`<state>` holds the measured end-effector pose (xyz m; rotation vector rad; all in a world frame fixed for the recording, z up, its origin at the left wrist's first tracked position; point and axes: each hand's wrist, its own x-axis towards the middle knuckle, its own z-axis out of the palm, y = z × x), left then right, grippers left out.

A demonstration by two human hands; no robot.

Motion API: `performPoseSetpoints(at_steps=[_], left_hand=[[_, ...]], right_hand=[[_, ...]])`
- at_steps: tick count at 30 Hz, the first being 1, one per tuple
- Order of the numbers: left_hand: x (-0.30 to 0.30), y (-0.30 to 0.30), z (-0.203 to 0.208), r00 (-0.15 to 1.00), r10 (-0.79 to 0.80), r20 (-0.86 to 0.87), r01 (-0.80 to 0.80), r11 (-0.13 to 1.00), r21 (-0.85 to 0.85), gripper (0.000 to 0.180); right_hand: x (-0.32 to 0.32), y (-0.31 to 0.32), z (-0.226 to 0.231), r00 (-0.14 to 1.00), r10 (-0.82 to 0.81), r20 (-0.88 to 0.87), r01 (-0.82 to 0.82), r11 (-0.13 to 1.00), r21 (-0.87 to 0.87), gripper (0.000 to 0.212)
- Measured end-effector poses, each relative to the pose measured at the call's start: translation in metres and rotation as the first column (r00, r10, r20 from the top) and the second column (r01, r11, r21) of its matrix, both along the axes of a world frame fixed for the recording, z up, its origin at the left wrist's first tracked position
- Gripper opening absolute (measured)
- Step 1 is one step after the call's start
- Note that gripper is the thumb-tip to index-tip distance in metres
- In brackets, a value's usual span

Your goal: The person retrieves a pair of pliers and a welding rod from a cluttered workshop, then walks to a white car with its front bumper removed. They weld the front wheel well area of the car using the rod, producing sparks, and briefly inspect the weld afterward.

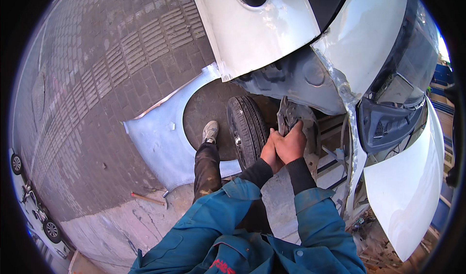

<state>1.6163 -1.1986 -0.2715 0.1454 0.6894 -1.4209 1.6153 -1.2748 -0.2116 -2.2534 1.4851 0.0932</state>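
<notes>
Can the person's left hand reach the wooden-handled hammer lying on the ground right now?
Probably not. The left hand is pressed with the right hand on the dark metal part by the black tyre, while the wooden-handled hammer lies far off, beyond the leg.

One white car (pixel 272 26) with its front wing stripped away, exposing one tyre (pixel 246 128) and one dark, bent liner panel (pixel 290 115) in the wheel arch. Two hands on that panel: one left hand (pixel 270 153) and one right hand (pixel 291 143). One detached pale wing panel (pixel 160 138) on the brick paving (pixel 97 80). One hammer (pixel 148 198) beside it. One shoe (pixel 210 131) in view. Two scooter wheels (pixel 17 163) at the lower left rim.
</notes>
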Motion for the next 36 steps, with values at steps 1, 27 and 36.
performPoseSetpoints(at_steps=[1, 27, 36], left_hand=[[-0.002, -0.002, -0.001, 0.999, 0.031, 0.035, -0.031, 1.0, 0.004, 0.076], [0.077, 0.085, 0.046, 0.524, -0.568, 0.634, 0.071, 0.771, 0.632, 0.045], [0.199, -0.007, 0.312, -0.985, 0.132, 0.113, 0.13, 0.991, -0.026, 0.045]], right_hand=[[0.0, 0.0, -0.001, 1.0, 0.001, 0.001, -0.001, 1.0, -0.004, 0.065], [-0.052, 0.059, 0.117, 0.856, 0.217, 0.468, -0.251, 0.968, 0.012, 0.063], [-0.144, 0.131, 0.13, 0.959, -0.025, 0.283, -0.105, 0.893, 0.437, 0.036]])
